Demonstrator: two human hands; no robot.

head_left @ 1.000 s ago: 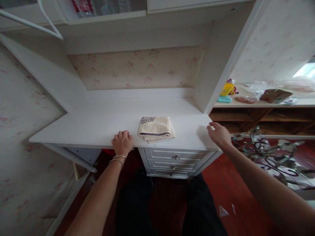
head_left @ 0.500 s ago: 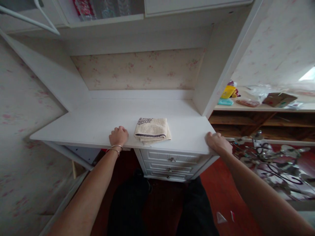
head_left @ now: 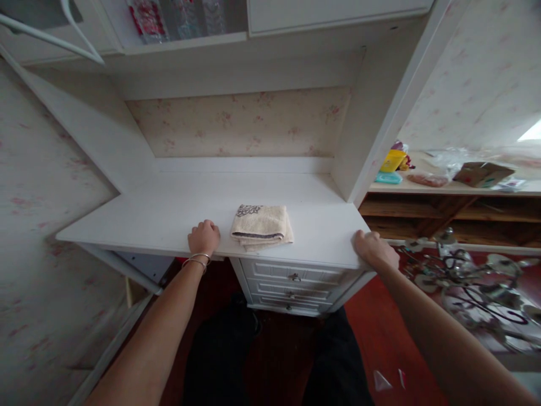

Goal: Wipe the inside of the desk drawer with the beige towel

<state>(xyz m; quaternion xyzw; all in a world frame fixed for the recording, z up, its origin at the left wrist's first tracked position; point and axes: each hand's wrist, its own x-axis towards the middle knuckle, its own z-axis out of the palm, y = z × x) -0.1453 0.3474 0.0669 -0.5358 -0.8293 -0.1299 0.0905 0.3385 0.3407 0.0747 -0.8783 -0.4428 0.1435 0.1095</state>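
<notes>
My left hand [head_left: 203, 237] rests as a fist on the front part of a white desk [head_left: 169, 208], with two thin bangles at the wrist. Its fingers are curled under, and nothing shows in them. A folded beige towel [head_left: 264, 223] with a dark pattern lies just right of this hand, apart from it. At the desk's right front corner, my right hand [head_left: 375, 248] is closed over the edge, its fingertips partly hidden.
White drawers [head_left: 291, 285] with small knobs are under the desk. A shelf overhead holds plastic bottles [head_left: 181, 20]. On the right, a metal chandelier [head_left: 477, 282] lies below a low wooden shelf [head_left: 406, 206] bearing a cardboard box [head_left: 482, 173]. Plastic scraps [head_left: 381, 381] lie on the red floor.
The whole view has shifted slightly downward in the picture. Both hands and the towel keep their places on the desk.
</notes>
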